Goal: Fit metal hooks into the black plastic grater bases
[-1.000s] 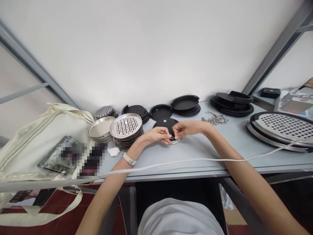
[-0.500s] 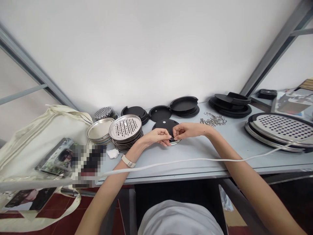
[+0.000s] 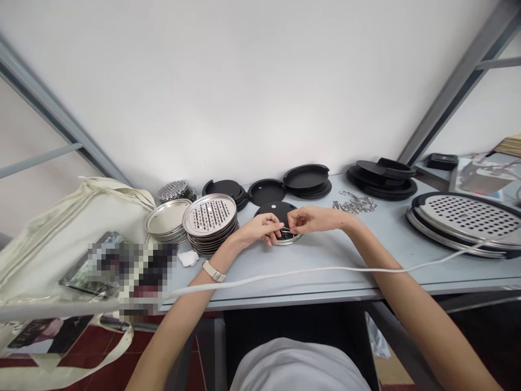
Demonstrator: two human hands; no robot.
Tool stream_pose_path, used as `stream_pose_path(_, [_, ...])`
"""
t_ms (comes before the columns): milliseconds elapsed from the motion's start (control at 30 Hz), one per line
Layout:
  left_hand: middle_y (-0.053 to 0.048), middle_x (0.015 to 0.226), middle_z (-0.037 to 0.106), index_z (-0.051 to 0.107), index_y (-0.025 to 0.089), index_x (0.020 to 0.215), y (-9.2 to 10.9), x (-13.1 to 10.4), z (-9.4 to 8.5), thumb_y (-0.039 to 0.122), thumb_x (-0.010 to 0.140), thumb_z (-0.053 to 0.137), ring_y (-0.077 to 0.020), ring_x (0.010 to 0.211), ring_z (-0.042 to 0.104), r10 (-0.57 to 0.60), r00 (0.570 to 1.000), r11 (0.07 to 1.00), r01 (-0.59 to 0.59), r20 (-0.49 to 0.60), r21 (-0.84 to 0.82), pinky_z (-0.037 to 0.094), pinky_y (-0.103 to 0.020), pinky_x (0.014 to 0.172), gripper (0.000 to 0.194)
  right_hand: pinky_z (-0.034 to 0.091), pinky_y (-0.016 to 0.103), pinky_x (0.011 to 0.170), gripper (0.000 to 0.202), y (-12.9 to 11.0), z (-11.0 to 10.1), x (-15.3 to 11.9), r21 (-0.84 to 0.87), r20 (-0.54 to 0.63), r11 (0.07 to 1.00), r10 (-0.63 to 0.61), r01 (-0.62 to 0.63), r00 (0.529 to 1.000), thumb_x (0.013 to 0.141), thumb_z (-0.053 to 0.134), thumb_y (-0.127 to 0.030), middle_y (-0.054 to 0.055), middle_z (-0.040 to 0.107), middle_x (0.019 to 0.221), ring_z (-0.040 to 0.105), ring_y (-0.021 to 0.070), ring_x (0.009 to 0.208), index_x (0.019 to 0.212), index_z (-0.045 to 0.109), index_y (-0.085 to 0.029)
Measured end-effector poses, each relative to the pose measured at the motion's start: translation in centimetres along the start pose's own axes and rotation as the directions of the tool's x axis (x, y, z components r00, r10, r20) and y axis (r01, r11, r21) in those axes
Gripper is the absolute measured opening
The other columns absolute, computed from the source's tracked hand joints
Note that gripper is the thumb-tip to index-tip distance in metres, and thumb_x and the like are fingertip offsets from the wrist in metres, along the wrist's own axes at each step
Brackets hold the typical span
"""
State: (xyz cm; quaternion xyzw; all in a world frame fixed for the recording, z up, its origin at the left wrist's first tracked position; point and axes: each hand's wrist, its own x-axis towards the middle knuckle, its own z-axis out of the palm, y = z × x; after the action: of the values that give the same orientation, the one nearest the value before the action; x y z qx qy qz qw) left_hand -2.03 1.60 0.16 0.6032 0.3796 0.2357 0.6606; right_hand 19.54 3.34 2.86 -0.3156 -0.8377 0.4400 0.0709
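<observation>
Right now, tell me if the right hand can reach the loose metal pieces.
Likely yes: nothing stands between the right hand and the metal pieces, though its fingers seem to pinch something thin.

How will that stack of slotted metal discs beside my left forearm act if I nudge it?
The stack of slotted metal discs is probably stiff and heavy, with many layers. Its shiny, smooth rims suggest discs might slide apart. Being broad and low, it seems unlikely to tip.

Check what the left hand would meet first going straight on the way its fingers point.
Likely the right hand, just past the thin metal piece between the fingertips; depth is hard to judge.
</observation>
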Motion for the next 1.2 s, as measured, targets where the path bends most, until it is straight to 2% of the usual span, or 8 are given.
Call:
stream_pose_path(333, [0.000,0.064,0.056,0.044,0.016,0.070,1.1,0.1,0.5,0.027,0.082,0.049,-0.0099,0.052,0.057,0.137,0.972,0.988,-0.121,-0.190,0.092,0.043,-0.019,0.044,0.017,0.041,0.024,0.065,0.013,0.1,-0.1,-0.2,0.021,0.023,1.000,0.005,-0.005,1.000,0.073,0.055,-0.030,0.001,0.059,0.079,0.054,0.0126,0.073,0.077,0.052,-0.017])
stream_pose_path(433, [-0.004,0.080,0.060,0.050,0.016,0.075,0.8,0.3,0.4,0.020,0.082,0.044,-0.0144,0.081,0.059,0.386,0.847,0.865,-0.194,-0.366,0.463,0.048,-0.027,0.071,0.010,0.042,0.024,0.066,0.013,0.0,-0.1,-0.3,0.043,0.040,0.999,0.012,-0.013,0.999,0.072,0.055,-0.029,0.001,0.059,0.078,0.053,0.0125,0.073,0.076,0.052,-0.017])
stream_pose_path(533, [-0.004,0.097,0.056,0.054,0.019,0.085,0.1,0.3,0.2,0.012,0.076,0.049,-0.0178,0.101,0.051,0.596,0.680,0.606,-0.031,-0.427,0.795,0.038,-0.034,0.092,0.012,0.042,0.025,0.067,0.011,-0.2,-0.2,-0.4,0.063,0.056,0.998,0.009,-0.012,0.998,0.071,0.055,-0.027,0.001,0.059,0.078,0.054,0.0129,0.074,0.075,0.050,-0.017])
stream_pose_path(633, [-0.006,0.105,0.053,0.051,0.020,0.100,-1.0,0.4,0.1,0.019,0.080,0.048,-0.0196,0.106,0.048,0.572,0.706,0.508,0.096,-0.418,0.856,0.036,-0.036,0.093,0.020,0.043,0.026,0.069,0.009,-0.4,-0.2,-0.5,0.081,0.076,0.997,0.014,-0.020,0.997,0.073,0.053,-0.026,0.001,0.058,0.078,0.055,0.0133,0.076,0.076,0.049,-0.017])
stream_pose_path(733, [-0.007,0.110,0.052,0.046,0.020,0.112,-1.7,0.6,0.1,0.023,0.086,0.040,-0.0194,0.107,0.047,0.530,0.766,0.453,0.108,-0.365,0.885,0.034,-0.037,0.095,0.026,0.045,0.027,0.070,0.010,-0.4,-0.5,-1.1,0.134,0.109,0.990,0.036,-0.051,0.993,0.073,0.053,-0.027,0.000,0.057,0.076,0.055,0.0132,0.075,0.075,0.048,-0.018])
stream_pose_path(867, [-0.008,0.110,0.051,0.044,0.018,0.113,-2.0,0.7,0.2,0.024,0.087,0.038,-0.0200,0.108,0.046,0.507,0.782,0.429,0.136,-0.363,0.893,0.033,-0.035,0.094,0.027,0.048,0.030,0.074,0.015,0.2,-1.1,-2.2,0.202,0.192,0.969,0.100,-0.139,0.976,0.074,0.055,-0.032,0.001,0.059,0.079,0.057,0.0149,0.078,0.077,0.048,-0.019])
stream_pose_path(1033, [-0.009,0.108,0.052,0.045,0.018,0.108,-1.6,0.5,0.7,0.027,0.088,0.038,-0.0211,0.104,0.048,0.510,0.764,0.401,0.194,-0.394,0.895,0.034,-0.036,0.090,0.023,0.050,0.035,0.079,0.025,1.2,-1.3,-2.7,0.254,0.188,0.944,0.164,-0.209,0.968,0.076,0.056,-0.042,0.005,0.065,0.088,0.062,0.0180,0.082,0.082,0.047,-0.020])
stream_pose_path(1200, [-0.011,0.088,0.059,0.048,0.015,0.101,-1.1,-0.3,1.0,0.033,0.092,0.031,-0.0231,0.089,0.057,0.571,0.671,0.361,0.311,-0.472,0.879,0.037,-0.035,0.081,0.026,0.051,0.039,0.080,0.030,2.6,-1.5,-2.4,0.307,0.046,0.927,0.214,-0.217,0.976,0.081,0.051,-0.049,0.006,0.066,0.083,0.064,0.0189,0.081,0.086,0.043,-0.020])
